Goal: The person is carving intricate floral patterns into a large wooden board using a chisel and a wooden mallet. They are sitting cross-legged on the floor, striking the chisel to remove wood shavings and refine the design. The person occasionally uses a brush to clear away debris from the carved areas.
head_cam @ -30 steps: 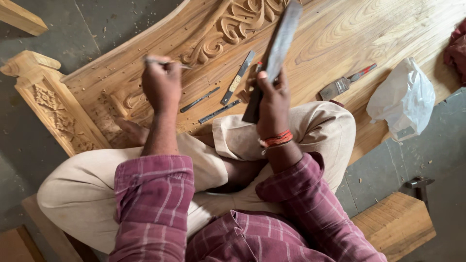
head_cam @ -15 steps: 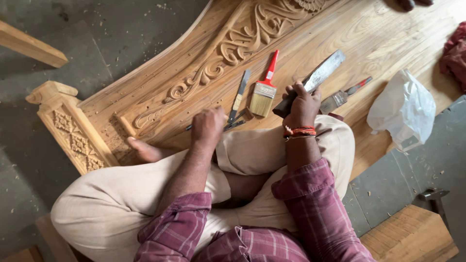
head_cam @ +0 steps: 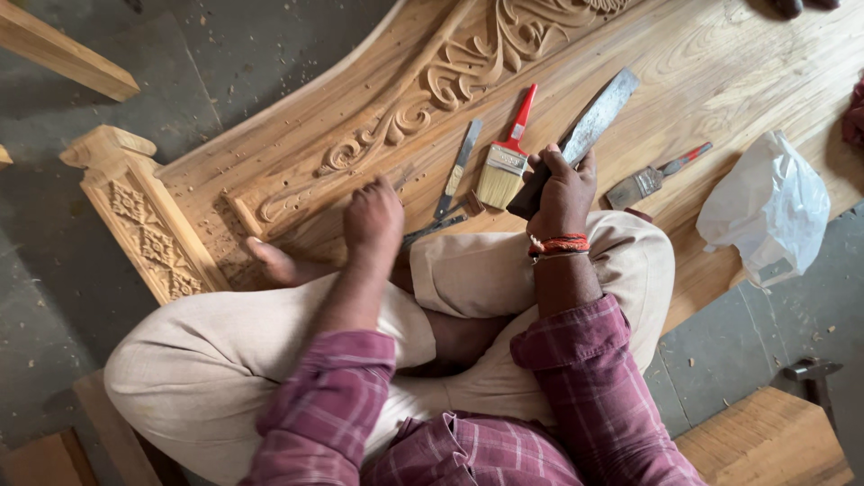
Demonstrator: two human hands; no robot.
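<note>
The broad flat blade [head_cam: 589, 121] is gripped by its dark handle in the right hand [head_cam: 562, 189], long axis running up-right over the carved panel [head_cam: 432, 81], while the nearer left hand [head_cam: 373, 216] is curled loosely, gripping nothing visible, beside the slim chisels [head_cam: 454, 171].

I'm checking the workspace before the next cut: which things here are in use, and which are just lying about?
In use:
- right hand gripping the flat metal blade
- left hand on the carved wooden panel
- small chisels beside the left hand

Lying about:
- red-handled paintbrush
- second brush
- white plastic bag
- hammer on the floor
</note>
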